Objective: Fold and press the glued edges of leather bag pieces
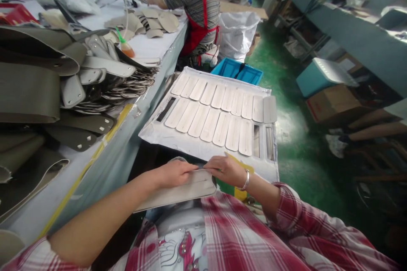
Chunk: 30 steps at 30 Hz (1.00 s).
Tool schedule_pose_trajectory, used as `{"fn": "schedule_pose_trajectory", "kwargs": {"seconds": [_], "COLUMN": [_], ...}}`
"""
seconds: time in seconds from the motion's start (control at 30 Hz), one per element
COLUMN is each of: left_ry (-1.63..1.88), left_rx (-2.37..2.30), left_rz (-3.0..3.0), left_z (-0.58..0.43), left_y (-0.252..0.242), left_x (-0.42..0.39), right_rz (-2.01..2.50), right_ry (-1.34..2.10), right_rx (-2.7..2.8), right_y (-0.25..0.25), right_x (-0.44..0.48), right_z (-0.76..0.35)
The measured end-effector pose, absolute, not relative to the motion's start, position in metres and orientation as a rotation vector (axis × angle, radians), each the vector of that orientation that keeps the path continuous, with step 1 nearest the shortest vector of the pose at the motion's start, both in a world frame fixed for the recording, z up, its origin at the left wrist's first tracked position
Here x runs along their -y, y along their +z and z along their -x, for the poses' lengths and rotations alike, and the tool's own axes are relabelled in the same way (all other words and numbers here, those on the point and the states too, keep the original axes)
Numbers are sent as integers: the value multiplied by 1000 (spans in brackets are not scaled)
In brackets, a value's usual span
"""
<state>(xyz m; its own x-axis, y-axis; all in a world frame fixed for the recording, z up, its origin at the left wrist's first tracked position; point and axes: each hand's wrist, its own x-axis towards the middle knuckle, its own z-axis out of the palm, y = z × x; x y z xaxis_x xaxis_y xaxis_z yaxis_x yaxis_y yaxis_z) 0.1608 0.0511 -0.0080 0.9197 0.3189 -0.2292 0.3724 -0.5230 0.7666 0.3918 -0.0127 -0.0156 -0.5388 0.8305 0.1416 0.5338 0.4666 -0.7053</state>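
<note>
Both my hands are closed on a stack of grey leather strips (182,190) lying across my lap. My left hand (174,172) grips the stack's top edge from the left, and my right hand (226,170), with a bracelet at the wrist, pinches the same edge from the right. Just beyond my hands lies a white board (178,135) carrying two rows of pale leather strips (219,112) laid side by side, with a few empty dark slots at its ends.
A long workbench (104,152) on my left bears piles of grey leather pieces (104,80). Another person (197,4) in a red apron works at its far end. Blue bins (238,71), a white bag (237,34) and cardboard boxes (330,101) stand on the green floor.
</note>
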Motion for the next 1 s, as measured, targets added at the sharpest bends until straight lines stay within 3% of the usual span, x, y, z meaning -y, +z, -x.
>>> {"fn": "schedule_pose_trajectory", "kwargs": {"seconds": [0.17, 0.4, 0.53, 0.67, 0.83, 1.0], "left_ry": [-113, -120, -184, -176, -158, -144], "left_rx": [-528, -560, -594, -559, -527, -630], "left_rz": [-2447, -2641, -2746, -2609, -2174, -2273], "left_z": [-158, -161, -168, -153, -87, -60], "left_y": [-15, -25, -18, -5, 3, -9], "left_x": [-30, -20, -11, -27, -68, -54], "right_rz": [1278, 1384, 1390, 1384, 1312, 1094], "right_ry": [931, 1538, 1601, 1632, 1985, 2182], "right_rx": [2303, 2216, 2294, 2332, 2158, 2123], "right_y": [-8, -9, -13, -14, -25, -32], "right_x": [7, -21, -30, -36, -48, -58], "right_z": [-389, -384, -377, -371, -368, -359]}}
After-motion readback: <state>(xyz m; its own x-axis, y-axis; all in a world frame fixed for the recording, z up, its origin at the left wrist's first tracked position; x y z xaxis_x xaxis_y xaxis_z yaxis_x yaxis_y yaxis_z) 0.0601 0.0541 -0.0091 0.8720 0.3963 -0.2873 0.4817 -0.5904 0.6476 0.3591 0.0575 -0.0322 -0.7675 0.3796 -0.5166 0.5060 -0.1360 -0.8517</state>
